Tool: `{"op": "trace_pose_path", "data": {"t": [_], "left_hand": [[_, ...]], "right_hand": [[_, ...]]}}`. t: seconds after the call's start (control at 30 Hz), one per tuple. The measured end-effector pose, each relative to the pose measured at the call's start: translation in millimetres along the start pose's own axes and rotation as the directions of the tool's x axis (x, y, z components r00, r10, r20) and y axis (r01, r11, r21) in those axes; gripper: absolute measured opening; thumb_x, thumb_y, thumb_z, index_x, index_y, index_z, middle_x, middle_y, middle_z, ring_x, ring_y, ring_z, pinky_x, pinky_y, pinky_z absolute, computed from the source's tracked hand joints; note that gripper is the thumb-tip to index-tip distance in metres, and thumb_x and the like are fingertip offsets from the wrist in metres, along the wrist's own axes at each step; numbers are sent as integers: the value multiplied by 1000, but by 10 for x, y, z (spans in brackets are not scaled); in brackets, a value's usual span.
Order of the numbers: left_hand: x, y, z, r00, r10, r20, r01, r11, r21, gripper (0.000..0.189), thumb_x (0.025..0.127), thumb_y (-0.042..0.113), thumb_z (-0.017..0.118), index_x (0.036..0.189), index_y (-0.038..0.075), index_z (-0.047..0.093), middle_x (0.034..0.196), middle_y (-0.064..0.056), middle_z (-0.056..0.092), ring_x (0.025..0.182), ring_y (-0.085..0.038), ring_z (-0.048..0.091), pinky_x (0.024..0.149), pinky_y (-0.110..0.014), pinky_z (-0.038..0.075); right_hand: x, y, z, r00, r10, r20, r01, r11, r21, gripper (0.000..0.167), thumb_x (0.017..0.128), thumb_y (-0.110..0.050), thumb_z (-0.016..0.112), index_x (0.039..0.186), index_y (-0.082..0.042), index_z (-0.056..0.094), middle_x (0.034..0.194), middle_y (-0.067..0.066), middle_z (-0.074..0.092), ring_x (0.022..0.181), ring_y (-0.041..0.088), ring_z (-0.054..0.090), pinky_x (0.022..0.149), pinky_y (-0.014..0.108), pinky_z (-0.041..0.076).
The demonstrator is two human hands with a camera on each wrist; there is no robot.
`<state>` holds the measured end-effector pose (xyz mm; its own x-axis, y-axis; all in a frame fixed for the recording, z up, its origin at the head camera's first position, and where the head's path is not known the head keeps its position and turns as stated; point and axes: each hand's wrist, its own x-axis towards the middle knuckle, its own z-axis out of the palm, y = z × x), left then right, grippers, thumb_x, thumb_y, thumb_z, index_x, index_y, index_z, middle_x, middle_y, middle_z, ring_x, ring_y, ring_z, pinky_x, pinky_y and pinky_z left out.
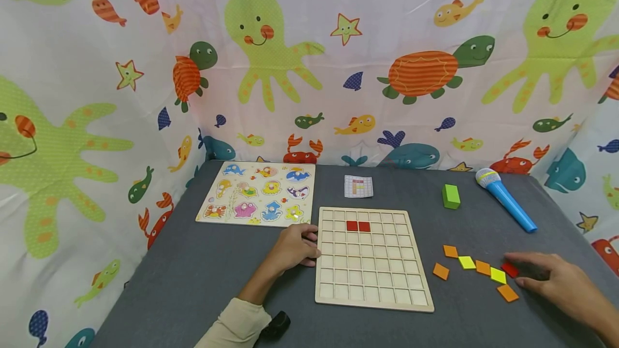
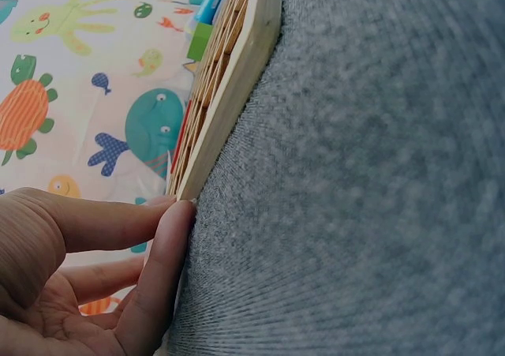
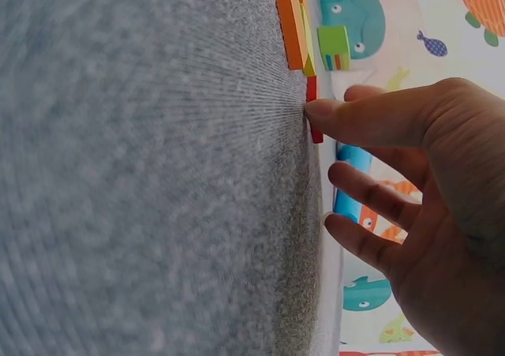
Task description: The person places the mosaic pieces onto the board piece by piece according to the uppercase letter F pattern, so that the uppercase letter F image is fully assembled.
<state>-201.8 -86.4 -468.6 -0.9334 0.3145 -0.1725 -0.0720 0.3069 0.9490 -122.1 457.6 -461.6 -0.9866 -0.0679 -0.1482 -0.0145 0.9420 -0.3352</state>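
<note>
A wooden grid board (image 1: 366, 256) lies on the grey table, with two red square tiles (image 1: 358, 226) side by side in its second row. At the board's left edge my left hand (image 1: 294, 246) holds it with thumb and forefinger; in the left wrist view their tips meet at the pale wooden edge (image 2: 237, 88). To the right, my right hand (image 1: 561, 281) has thumb and forefinger around a loose red tile (image 1: 510, 269) on the table. The right wrist view shows the thumb against that red tile (image 3: 317, 131), the other fingers spread.
Several orange and yellow tiles (image 1: 482, 267) lie between board and right hand. Behind them are a green block (image 1: 451, 196) and a blue toy microphone (image 1: 510, 203). A small pattern card (image 1: 358, 186) and a sea-animal puzzle (image 1: 256, 193) lie behind the board. A printed curtain (image 1: 338, 111) surrounds the table.
</note>
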Motion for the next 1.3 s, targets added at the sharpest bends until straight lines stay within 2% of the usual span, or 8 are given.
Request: {"op": "trace_pose_path", "data": {"t": [0.23,0.43,0.73,1.07,1.17,1.3], "left_hand": [[15,-17,4,1000,-8,-1,8,1000,7,60,87,-5,79,143,-6,59,117,-16,62,90,-18,70,65,-34,68],[-1,-3,5,1000,-4,1,4,1000,9,60,87,-5,78,144,-7,58,117,-17,62,89,-18,71,65,-34,68],[-6,-6,3,1000,-10,0,10,1000,-1,60,88,-5,78,144,-6,58,117,-16,62,88,-16,71,65,-34,68],[-9,0,1,1000,-7,0,7,1000,2,59,87,-4,78,143,-6,59,117,-17,62,89,-18,70,65,-35,68],[-10,3,-1,1000,-5,0,5,1000,0,59,87,-4,78,143,-7,59,117,-17,62,89,-18,70,65,-35,68],[-6,2,-1,1000,-3,1,3,1000,1,60,87,-4,78,143,-7,58,117,-16,62,89,-18,70,65,-35,68]], "right_hand": [[8,-13,6,1000,-13,-7,13,1000,-5,42,89,-11,83,126,6,71,121,31,69,99,40,61,77,66,55],[-17,-21,17,1000,10,-8,-10,1000,-10,37,89,-13,83,120,6,73,113,25,72,94,33,61,73,59,57],[10,-62,-65,999,14,46,-12,999,-37,35,90,-20,83,114,4,76,101,12,74,89,27,60,72,50,58],[106,-247,-92,999,-16,-39,14,999,-43,38,91,-31,84,114,-1,78,102,7,69,93,29,56,69,40,51],[154,-342,-90,997,-44,-61,41,998,-40,37,90,-35,84,114,-6,79,103,5,70,95,29,56,68,34,48],[200,-475,-82,993,-91,-81,90,996,-13,34,91,-34,84,114,-10,80,105,3,70,97,27,58,70,35,51]]}}
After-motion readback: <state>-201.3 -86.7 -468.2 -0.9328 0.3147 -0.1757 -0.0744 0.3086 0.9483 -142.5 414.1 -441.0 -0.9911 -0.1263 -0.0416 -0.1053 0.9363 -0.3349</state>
